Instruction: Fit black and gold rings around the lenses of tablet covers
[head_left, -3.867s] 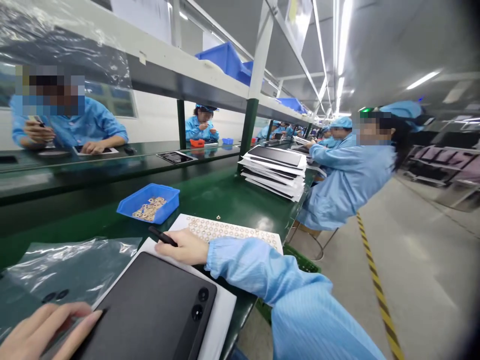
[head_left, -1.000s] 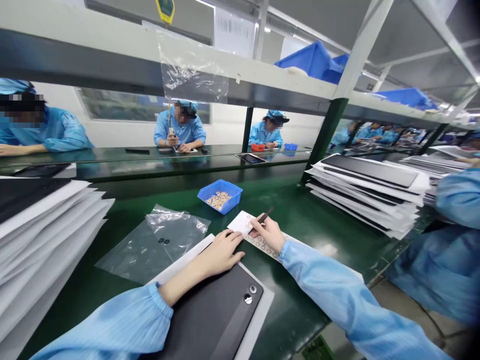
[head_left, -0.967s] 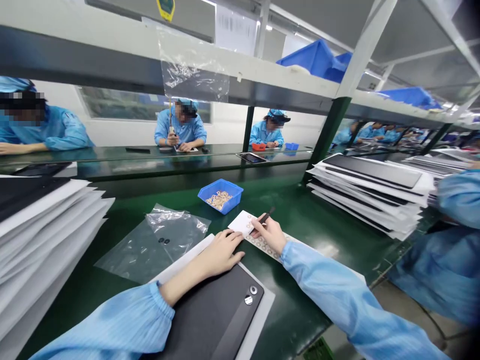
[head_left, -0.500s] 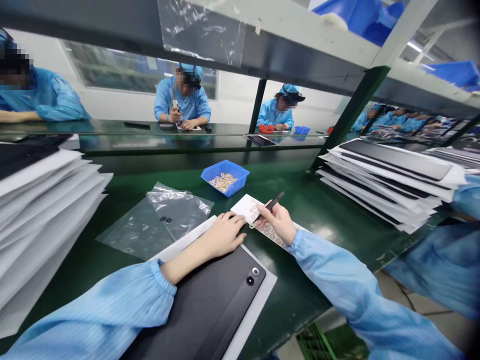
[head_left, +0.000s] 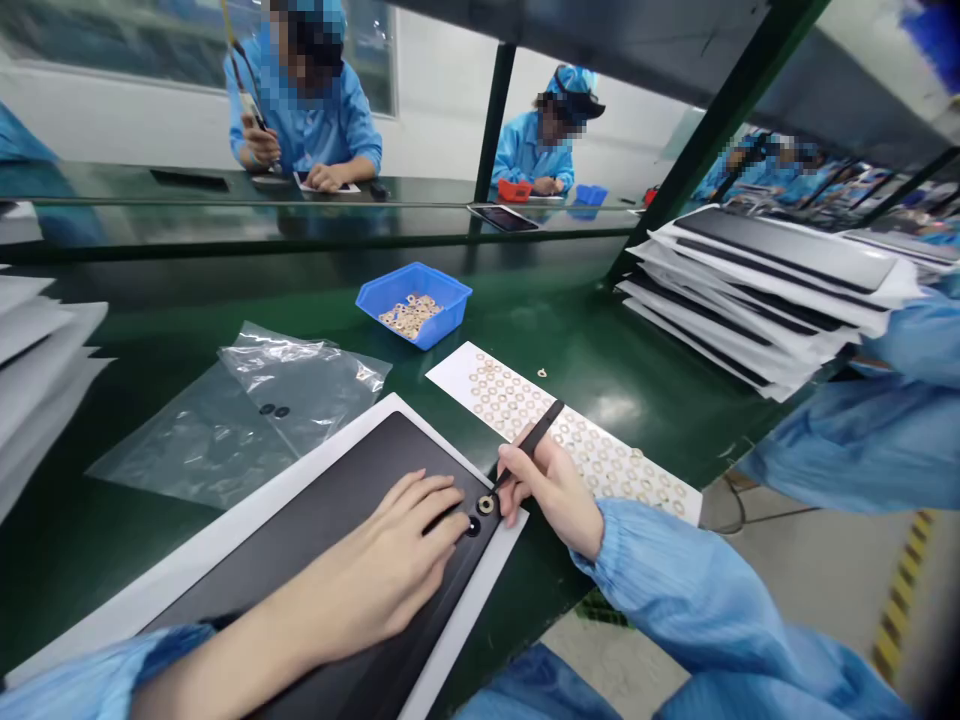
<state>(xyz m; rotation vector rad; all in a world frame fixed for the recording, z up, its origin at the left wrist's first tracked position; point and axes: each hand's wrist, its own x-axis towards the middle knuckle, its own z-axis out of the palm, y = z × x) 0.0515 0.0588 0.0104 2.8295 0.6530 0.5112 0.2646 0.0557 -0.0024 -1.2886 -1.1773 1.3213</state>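
Observation:
A dark tablet back cover (head_left: 360, 490) with two round camera rings near its right corner lies on a white sheet (head_left: 225, 535). My left hand (head_left: 409, 545) rests flat on the cover, fingers spread, fingertips beside the lower camera ring (head_left: 472, 526). Pinched in my right hand (head_left: 551, 480) are black tweezers (head_left: 534, 432), their tips at a small tan ring (head_left: 486, 505) on the upper camera ring. Past my right hand lies a white card (head_left: 517, 400) bearing rows of tan ring stickers; my hand and sleeve cover part of its near edge.
A blue bin (head_left: 450, 305) holds loose tan rings. Clear plastic bags (head_left: 202, 430) with two small black discs lie left. Stacked covers and white sheets (head_left: 750, 300) stand at the right, more sheets (head_left: 52, 370) at the left. Co-workers (head_left: 307, 110) sit across the bench.
My right hand with the tweezers has moved from the sticker card to the cover's camera rings. My left hand has shifted from the cover's upper edge onto its surface. The head view has tilted down.

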